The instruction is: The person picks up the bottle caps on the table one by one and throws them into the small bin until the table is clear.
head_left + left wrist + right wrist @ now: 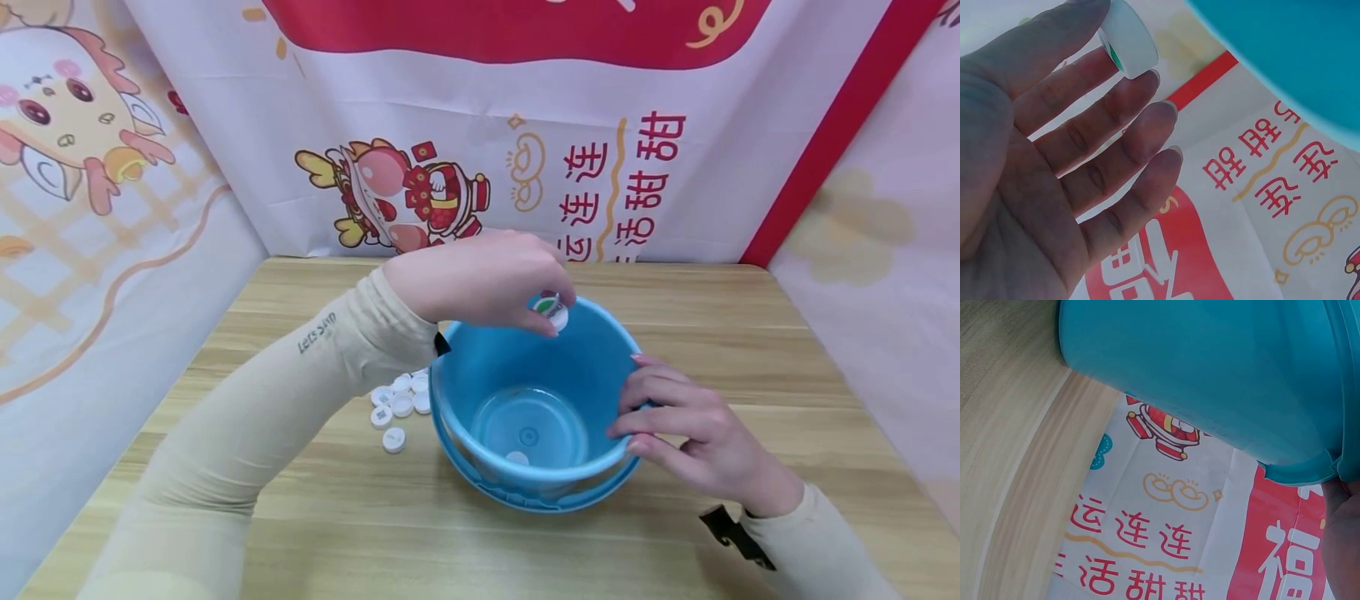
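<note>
Between thumb and fingertips my left hand [491, 279] pinches a white bottle cap [557, 317] with a green mark. It holds the cap above the far part of the open mouth of a blue bucket [577, 354]. In the left wrist view the white cap [1134, 44] sits at the thumb and index fingertip, the other fingers loosely spread. My right hand [686, 421] grips the bucket's right rim, several fingertips over the inside edge. One pale cap [517, 457] lies on the bucket floor, partly covered by the near rim.
Several white caps [402, 405] lie on the wooden table [360, 533] just left of the bucket, some hidden behind it and the left sleeve. A printed cloth [480, 100] stands upright along the table's back, with more cloth at both sides.
</note>
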